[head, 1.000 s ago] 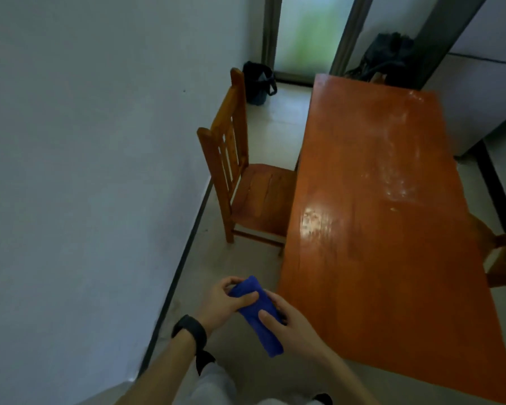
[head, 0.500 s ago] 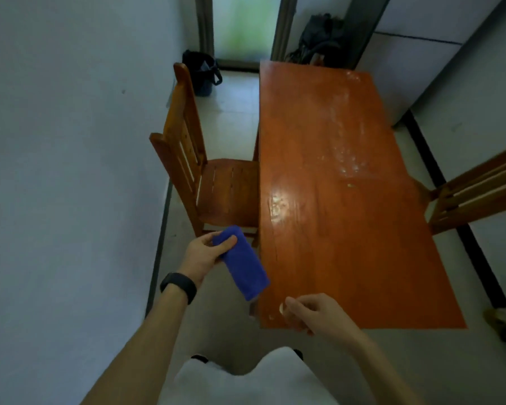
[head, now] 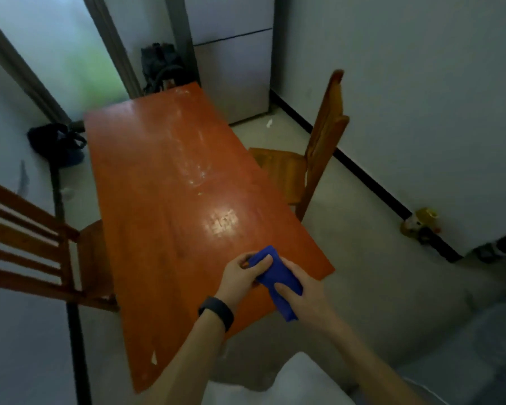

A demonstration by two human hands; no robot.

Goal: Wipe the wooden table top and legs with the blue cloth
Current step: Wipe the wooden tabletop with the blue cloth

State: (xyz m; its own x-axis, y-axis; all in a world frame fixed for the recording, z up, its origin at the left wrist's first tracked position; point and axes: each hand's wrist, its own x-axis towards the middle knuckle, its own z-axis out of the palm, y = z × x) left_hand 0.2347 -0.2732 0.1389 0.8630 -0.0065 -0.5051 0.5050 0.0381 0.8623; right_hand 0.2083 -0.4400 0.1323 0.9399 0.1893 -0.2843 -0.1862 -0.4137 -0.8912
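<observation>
Wiping looks not yet begun: both hands hold the folded cloth [head: 278, 277] just above the table [head: 164, 176], at its corner in the lower right of the frame. Next it needs pressing flat onto the smeared top. Left hand [head: 244, 271] pinches the cloth's upper end with curled fingers; right hand [head: 303, 290] curls round its lower part.

This is looking like a plain home dining room: a long wooden table [head: 158, 185] is standing between a slatted chair [head: 35, 247] on the left and another chair [head: 322, 147] on the right, with a pale refrigerator [head: 234, 77] standing at the far wall beside a frosted glass door [head: 76, 59].
</observation>
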